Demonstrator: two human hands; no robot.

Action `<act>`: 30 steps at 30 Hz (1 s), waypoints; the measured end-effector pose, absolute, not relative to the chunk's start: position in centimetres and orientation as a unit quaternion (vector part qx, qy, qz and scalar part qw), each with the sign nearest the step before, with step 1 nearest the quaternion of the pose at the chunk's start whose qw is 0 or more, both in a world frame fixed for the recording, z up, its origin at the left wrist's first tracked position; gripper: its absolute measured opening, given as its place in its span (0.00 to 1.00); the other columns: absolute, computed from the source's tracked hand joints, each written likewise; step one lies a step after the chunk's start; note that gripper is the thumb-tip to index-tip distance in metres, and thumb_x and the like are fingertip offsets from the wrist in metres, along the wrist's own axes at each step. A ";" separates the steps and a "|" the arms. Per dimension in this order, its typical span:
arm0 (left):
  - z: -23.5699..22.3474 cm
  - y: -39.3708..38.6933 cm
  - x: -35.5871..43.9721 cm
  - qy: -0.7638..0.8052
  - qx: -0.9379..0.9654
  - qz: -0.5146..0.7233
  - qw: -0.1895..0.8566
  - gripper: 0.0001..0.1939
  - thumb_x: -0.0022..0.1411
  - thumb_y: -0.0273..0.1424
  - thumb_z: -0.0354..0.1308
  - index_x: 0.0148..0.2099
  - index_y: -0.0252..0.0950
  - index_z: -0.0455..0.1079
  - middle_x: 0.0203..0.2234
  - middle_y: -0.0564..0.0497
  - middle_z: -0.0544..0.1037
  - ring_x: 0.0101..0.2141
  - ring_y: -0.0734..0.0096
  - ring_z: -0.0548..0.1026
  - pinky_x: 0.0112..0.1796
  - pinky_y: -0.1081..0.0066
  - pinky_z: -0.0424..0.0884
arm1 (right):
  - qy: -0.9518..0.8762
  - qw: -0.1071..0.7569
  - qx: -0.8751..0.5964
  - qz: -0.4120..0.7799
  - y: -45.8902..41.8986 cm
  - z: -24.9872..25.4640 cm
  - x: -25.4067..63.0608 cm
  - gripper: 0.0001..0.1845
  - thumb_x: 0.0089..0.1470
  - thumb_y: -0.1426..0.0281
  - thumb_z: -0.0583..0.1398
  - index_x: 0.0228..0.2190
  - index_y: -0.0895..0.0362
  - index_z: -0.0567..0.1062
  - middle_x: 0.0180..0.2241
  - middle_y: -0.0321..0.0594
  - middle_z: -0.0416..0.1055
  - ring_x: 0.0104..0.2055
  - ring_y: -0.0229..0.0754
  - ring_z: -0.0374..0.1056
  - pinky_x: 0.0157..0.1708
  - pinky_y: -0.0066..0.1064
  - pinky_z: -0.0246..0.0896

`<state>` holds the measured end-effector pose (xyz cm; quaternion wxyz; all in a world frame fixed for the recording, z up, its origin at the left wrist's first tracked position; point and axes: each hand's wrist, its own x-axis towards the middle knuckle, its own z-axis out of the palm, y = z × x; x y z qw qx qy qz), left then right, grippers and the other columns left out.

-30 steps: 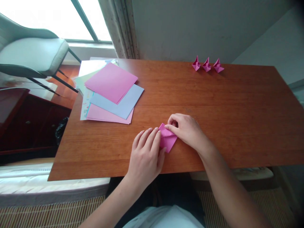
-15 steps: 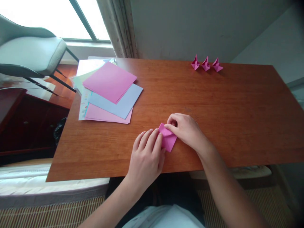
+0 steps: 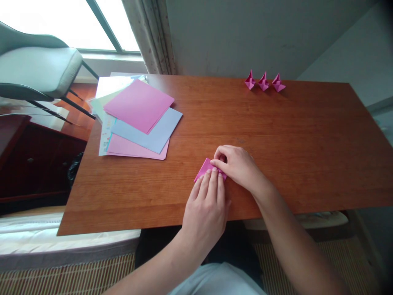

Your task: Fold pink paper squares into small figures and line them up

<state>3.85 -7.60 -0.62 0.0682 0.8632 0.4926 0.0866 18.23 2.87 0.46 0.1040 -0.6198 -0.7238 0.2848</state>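
A small piece of folded pink origami paper (image 3: 202, 169) lies on the brown table near its front edge. My left hand (image 3: 206, 205) rests on it with fingers stretched out and side by side, the fingertips pressing down across its middle and hiding its lower part. From the right, my right hand (image 3: 233, 166) pinches the paper's upper right side between thumb and curled forefinger. The folds beneath both hands cannot be made out fully.
Three pink folded paper figures (image 3: 263, 82) stand in a row at the table's back edge. To the left lie stacked sheets: pink paper (image 3: 139, 104), blue paper (image 3: 164, 127) and paler pink paper (image 3: 132, 148). A chair (image 3: 37, 67) stands beyond the table's left side.
My left hand has moved right, from the paper's left edge onto its middle. The paper's left corner now shows, while its lower tip is covered. My right hand keeps its pinch.
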 end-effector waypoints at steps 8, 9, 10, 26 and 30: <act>-1.1 -8.2 4.3 0.504 0.858 0.077 0.059 0.32 0.72 0.39 0.49 0.69 0.20 0.57 0.68 0.31 0.59 0.68 0.47 0.59 0.65 0.54 0.60 | -0.725 0.108 -0.618 0.283 2.8 0.4 18.3 0.07 0.56 0.68 0.65 0.27 0.53 0.74 0.30 0.34 0.75 0.32 0.38 0.68 0.32 0.30 0.55; -1.3 -8.3 4.3 0.506 0.857 0.079 0.058 0.32 0.72 0.39 0.49 0.69 0.20 0.56 0.68 0.31 0.58 0.68 0.48 0.59 0.65 0.54 0.59 | -0.725 0.107 -0.618 0.283 2.8 0.4 18.3 0.07 0.56 0.68 0.65 0.27 0.53 0.74 0.30 0.34 0.75 0.32 0.38 0.68 0.32 0.30 0.55; -1.4 -8.4 4.4 0.507 0.856 0.082 0.058 0.32 0.72 0.39 0.48 0.70 0.20 0.55 0.69 0.31 0.58 0.68 0.48 0.58 0.66 0.55 0.58 | -0.726 0.108 -0.618 0.282 2.8 0.4 18.3 0.07 0.56 0.68 0.65 0.28 0.53 0.74 0.30 0.34 0.75 0.32 0.38 0.68 0.32 0.30 0.55; -1.4 -8.3 5.2 0.541 0.831 0.110 0.059 0.39 0.69 0.50 0.52 0.68 0.22 0.58 0.67 0.32 0.62 0.65 0.45 0.62 0.63 0.53 0.60 | -0.730 0.118 -0.612 0.280 2.7 0.1 18.5 0.07 0.57 0.67 0.64 0.28 0.53 0.74 0.31 0.33 0.75 0.32 0.38 0.67 0.32 0.31 0.54; -1.3 -8.2 5.3 0.547 0.829 0.101 0.065 0.40 0.68 0.51 0.53 0.68 0.24 0.59 0.67 0.33 0.62 0.65 0.45 0.62 0.63 0.53 0.60 | -0.730 0.114 -0.614 0.277 2.7 0.2 18.5 0.07 0.57 0.67 0.64 0.28 0.53 0.74 0.30 0.33 0.75 0.32 0.38 0.67 0.31 0.31 0.54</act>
